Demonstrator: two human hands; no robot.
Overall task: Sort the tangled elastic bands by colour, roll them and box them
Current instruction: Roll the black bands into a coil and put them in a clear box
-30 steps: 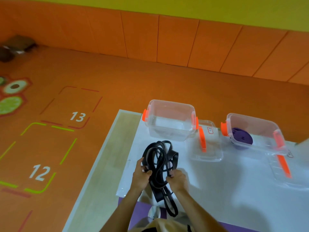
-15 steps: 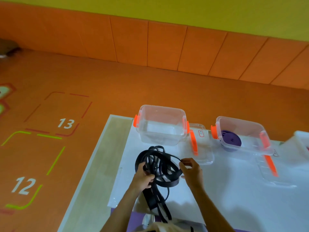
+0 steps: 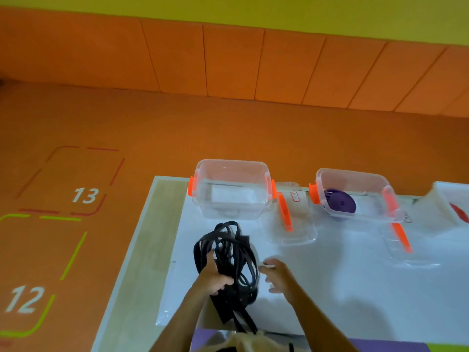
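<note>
Gripping the tangled black elastic bands (image 3: 228, 260) in the left hand (image 3: 213, 278), with fingers curled tight round the bunch, over the table (image 3: 330, 288) near its front left corner. Hovering the right hand (image 3: 283, 280) just beside the loops, with fingers spread loose and holding nothing.

Best bet imo: pin one end with the left, tease out a single loop with the right, then wind flat and snug to avoid spring-back. Aim for the clear box (image 3: 229, 210) at the far edge. Already got a purple roll (image 3: 340, 204) in the next box (image 3: 375, 182) along.

Readable writing: just "13" (image 3: 85, 195) and "12" (image 3: 25, 299) on the floor. Can't read the small red sticker (image 3: 295, 196) on the lid (image 3: 302, 232).
</note>
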